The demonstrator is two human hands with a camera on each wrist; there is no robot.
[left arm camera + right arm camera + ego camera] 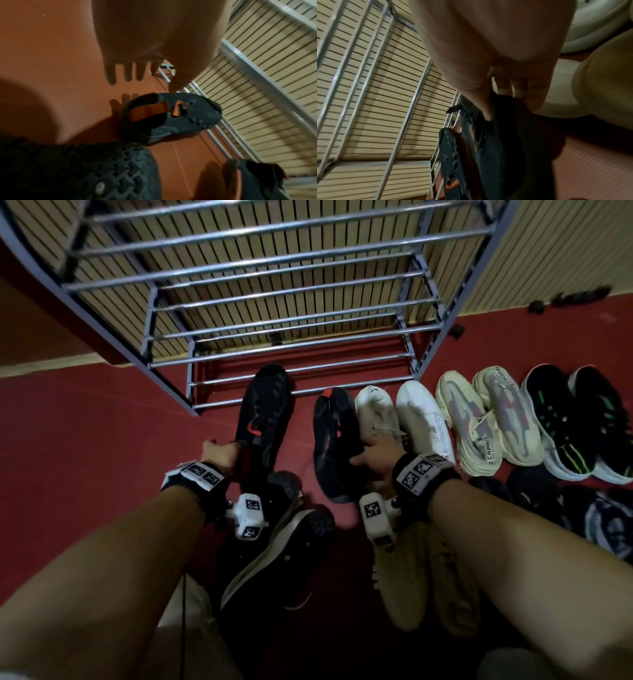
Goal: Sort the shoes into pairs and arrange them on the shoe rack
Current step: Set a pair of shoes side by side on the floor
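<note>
Two black shoes with red accents lie on the red floor in front of the metal shoe rack [246,269]. The left shoe [263,412] [171,116] rests flat with its toe against the rack's lowest bars. My left hand [219,451] [145,81] hovers at its heel with straight fingers, and the thumb tip touches the shoe's rim. My right hand [373,453] [505,97] grips the collar of the right shoe [335,440] [501,135], thumb outside and fingers tucked inside.
To the right stand a white pair [397,416], a cream pair [486,422] and a black-and-green pair [579,422]. A black shoe with a white sole [284,542], tan shoes [411,570] and dark shoes [534,491] lie nearer me. The rack's shelves hold nothing.
</note>
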